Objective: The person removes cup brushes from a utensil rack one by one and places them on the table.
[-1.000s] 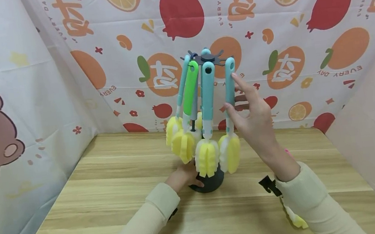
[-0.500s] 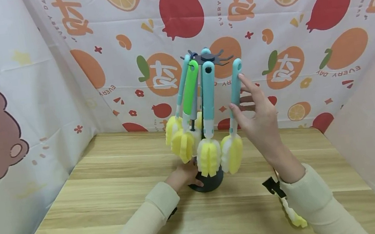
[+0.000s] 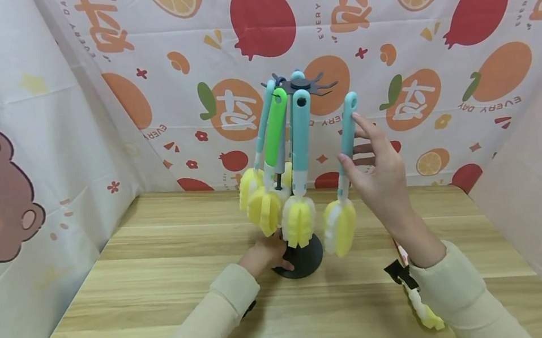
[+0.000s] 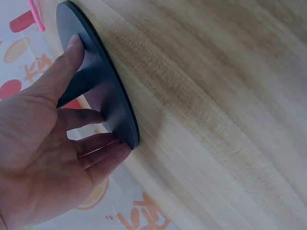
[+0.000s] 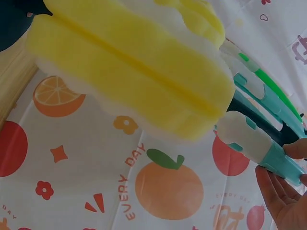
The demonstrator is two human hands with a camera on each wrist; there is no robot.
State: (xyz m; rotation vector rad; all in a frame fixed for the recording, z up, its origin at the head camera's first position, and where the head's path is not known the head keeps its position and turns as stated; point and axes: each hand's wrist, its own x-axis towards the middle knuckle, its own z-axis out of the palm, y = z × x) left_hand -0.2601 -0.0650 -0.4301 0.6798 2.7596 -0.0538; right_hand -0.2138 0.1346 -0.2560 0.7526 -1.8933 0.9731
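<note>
My right hand pinches the turquoise handle of a sponge bottle brush, upright with its yellow-and-white head down. The brush is apart from the right side of a dark stand, whose top hook ring holds several similar brushes. Closest hang another turquoise-handled brush and a green-handled brush. My left hand presses the stand's round base with its thumb and fairly straight fingers spread around the pole. In the right wrist view a big yellow sponge head covers much of the picture.
Another sponge brush lies on the wooden table at the right, partly hidden by my right wrist. A fruit-print cloth hangs behind, with a bear-print cloth at the left.
My right hand has drawn the turquoise brush off to the right and slightly down, apart from the hook ring. The neighbouring turquoise brush has swung a little. My left hand stays on the base.
</note>
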